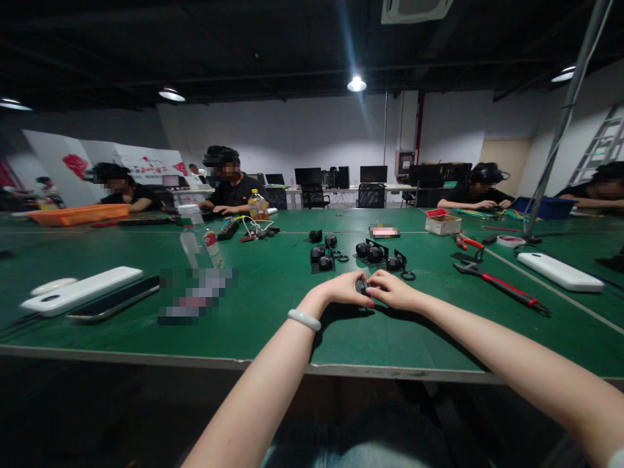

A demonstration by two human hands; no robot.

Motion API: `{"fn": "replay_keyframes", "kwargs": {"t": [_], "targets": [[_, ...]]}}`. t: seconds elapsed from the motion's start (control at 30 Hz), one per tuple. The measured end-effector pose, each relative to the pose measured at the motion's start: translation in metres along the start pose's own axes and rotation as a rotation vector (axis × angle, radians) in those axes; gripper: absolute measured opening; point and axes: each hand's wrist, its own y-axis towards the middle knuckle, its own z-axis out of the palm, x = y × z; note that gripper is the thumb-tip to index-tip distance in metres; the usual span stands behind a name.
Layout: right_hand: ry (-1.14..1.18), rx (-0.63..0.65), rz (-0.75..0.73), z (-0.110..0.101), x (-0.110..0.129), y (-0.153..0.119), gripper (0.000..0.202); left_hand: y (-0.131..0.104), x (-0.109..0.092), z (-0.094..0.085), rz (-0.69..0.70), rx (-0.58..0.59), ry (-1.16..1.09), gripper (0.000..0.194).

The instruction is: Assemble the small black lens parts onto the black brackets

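Both the left hand (347, 290) and the right hand (396, 291) grasp one small black part (361, 286), held over the counter (273, 286); the hands partly cover it, and its exact form cannot be told. All positions below are relative to the black part. Beyond it and to the left: first component group (322, 255), black. Beyond it and slightly to the right: second component group (377, 253), also black. Near it, to the right: black ring (408, 275), lying flat. Well to the right: long tool (511, 290) with a red-and-black handle. Farther right: white device (560, 272). Well to the left: dark phone (117, 299) and, beyond that side, clear bottle (191, 242), upright
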Motion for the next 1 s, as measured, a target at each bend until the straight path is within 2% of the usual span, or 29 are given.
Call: {"fn": "replay_keyframes", "kwargs": {"t": [0.23, 0.4, 0.5, 0.6, 0.7, 1.0], "targets": [[0.042, 0.006, 0.037, 0.0007, -0.0008, 0.0009, 0.028, -0.0017, -0.0021, -0.0011, -0.002, -0.013, 0.010, 0.048], [0.152, -0.026, 0.003, -0.0012, 0.0000, -0.0008, 0.023, -0.0002, 0.0010, 0.0001, -0.046, -0.032, -0.003, 0.055], [0.221, -0.048, -0.036, -0.0014, 0.0034, -0.0032, 0.033, 0.0002, -0.0004, 0.0012, -0.015, -0.037, -0.071, 0.056], [0.205, -0.087, -0.055, -0.0003, 0.0064, -0.0049, 0.045, -0.0004, -0.0037, 0.0019, 0.013, -0.032, -0.128, 0.054], [0.184, -0.118, -0.053, 0.0013, 0.0071, -0.0048, 0.050, -0.0006, -0.0052, 0.0022, 0.014, -0.023, -0.160, 0.054], [0.085, -0.123, -0.067, 0.0021, 0.0055, -0.0033, 0.042, 0.0015, 0.0005, 0.0034, 0.026, -0.027, -0.161, 0.057]]}}
